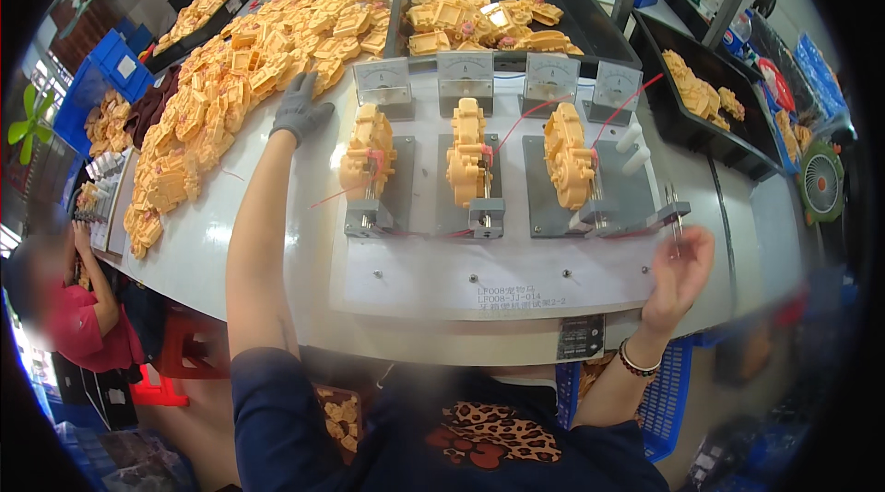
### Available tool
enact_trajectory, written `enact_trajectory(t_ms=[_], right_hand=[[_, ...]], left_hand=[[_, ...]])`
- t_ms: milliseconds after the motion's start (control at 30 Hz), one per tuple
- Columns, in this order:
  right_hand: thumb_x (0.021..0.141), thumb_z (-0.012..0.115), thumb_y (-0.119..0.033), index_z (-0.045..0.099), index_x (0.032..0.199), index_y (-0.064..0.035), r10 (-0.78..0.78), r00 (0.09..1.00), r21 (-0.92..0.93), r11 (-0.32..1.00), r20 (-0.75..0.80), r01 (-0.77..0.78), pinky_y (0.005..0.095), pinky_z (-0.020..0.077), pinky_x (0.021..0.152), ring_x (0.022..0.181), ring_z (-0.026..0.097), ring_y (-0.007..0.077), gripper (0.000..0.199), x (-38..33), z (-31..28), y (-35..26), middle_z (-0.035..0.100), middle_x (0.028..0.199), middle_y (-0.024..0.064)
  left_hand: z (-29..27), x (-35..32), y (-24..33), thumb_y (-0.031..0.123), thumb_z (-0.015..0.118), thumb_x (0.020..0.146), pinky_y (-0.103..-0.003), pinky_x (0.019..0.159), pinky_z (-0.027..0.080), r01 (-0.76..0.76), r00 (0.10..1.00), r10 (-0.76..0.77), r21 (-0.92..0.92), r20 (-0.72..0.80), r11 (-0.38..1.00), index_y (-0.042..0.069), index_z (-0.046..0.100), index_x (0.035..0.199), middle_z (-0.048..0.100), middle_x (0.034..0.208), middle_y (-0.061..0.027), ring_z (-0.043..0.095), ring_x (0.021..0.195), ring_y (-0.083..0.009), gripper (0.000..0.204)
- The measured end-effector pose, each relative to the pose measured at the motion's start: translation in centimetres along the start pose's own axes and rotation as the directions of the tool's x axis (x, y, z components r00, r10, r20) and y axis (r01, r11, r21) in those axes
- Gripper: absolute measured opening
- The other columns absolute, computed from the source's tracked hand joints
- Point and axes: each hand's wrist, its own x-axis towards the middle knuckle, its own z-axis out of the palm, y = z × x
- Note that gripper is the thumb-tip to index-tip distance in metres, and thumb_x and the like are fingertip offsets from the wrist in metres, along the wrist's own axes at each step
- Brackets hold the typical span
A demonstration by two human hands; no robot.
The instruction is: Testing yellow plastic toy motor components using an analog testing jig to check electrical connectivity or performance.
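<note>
My left hand (pixel 300 110), in a grey glove, reaches far over the white table and rests at the edge of a big heap of orange plastic housings (pixel 235 77), fingers spread over one piece. My right hand (pixel 679 271), bare with a beaded bracelet, hovers at the right end of a white test board (pixel 479 280), fingers loosely apart beside the metal clamp lever (pixel 671 213). Three orange housings (pixel 369 155), (pixel 468 151), (pixel 569 155) sit upright in grey clamp fixtures on the board, with red wires leading to them.
Several grey dial meters (pixel 466 77) line the back of the board. A black tray (pixel 512 3) with orange housings stands behind; another black tray (pixel 701 95) is at the right. Blue crates (pixel 97 77) are at the far left, where a person in red (pixel 83 317) sits.
</note>
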Motion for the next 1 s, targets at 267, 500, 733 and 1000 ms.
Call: enact_trajectory(t_ms=[267, 500, 733, 1000], right_hand=[[0.066, 0.055, -0.003, 0.049, 0.101, -0.0009, 0.039, 0.999, 0.053, 0.998, -0.034, -0.037, 0.0234, 0.0343, 0.070, 0.075, 0.039, 0.0121, 0.036, 0.3, 0.3, -0.5, 0.043, 0.089, 0.0057], [0.068, 0.057, 0.000, 0.049, 0.102, -0.0020, 0.118, 0.988, 0.131, 0.983, 0.102, -0.131, 0.0262, 0.0366, 0.072, 0.078, 0.045, 0.0139, 0.035, 1.0, -1.2, -0.4, 0.045, 0.090, 0.0058], [0.073, 0.059, 0.006, 0.051, 0.105, 0.0008, 0.059, 0.990, 0.157, 0.984, 0.127, -0.079, 0.0253, 0.0436, 0.072, 0.081, 0.054, 0.0147, 0.033, 0.9, 0.1, -0.3, 0.051, 0.097, 0.0076], [0.072, 0.064, 0.007, 0.054, 0.102, -0.0019, 0.114, 0.988, 0.137, 0.982, 0.107, -0.129, 0.0211, 0.0386, 0.067, 0.072, 0.048, 0.0079, 0.032, 0.4, -0.4, -0.7, 0.051, 0.089, 0.0012]], left_hand=[[-2.8, -3.8, 1.1, 0.019, 0.070, 0.072, -0.040, 0.092, 0.045, 0.069, 0.997, -0.071, -0.057, -0.030, 0.996, 0.010, 0.054, 0.107, 0.047, 0.122, -0.0181, 0.052, 0.109, -0.0342, 0.039], [-14.0, -8.4, 11.5, 0.009, 0.072, 0.076, -0.022, 0.065, 0.043, 0.054, 0.997, 0.002, -0.774, 0.071, 0.630, 0.008, 0.056, 0.105, 0.056, 0.084, 0.0022, 0.052, 0.075, -0.0059, 0.033], [-20.9, -9.2, 22.9, 0.000, 0.066, 0.077, -0.022, 0.069, 0.050, -0.478, 0.847, 0.454, -0.769, -0.275, 0.425, 0.005, 0.057, 0.110, 0.063, 0.097, -0.0008, 0.059, 0.081, -0.0066, 0.034], [-14.2, -7.6, 41.0, -0.001, 0.068, 0.070, -0.039, 0.079, 0.051, -0.965, 0.249, 0.965, -0.101, -0.087, 0.240, 0.010, 0.055, 0.093, 0.055, 0.100, -0.0076, 0.057, 0.098, -0.0272, 0.028]])
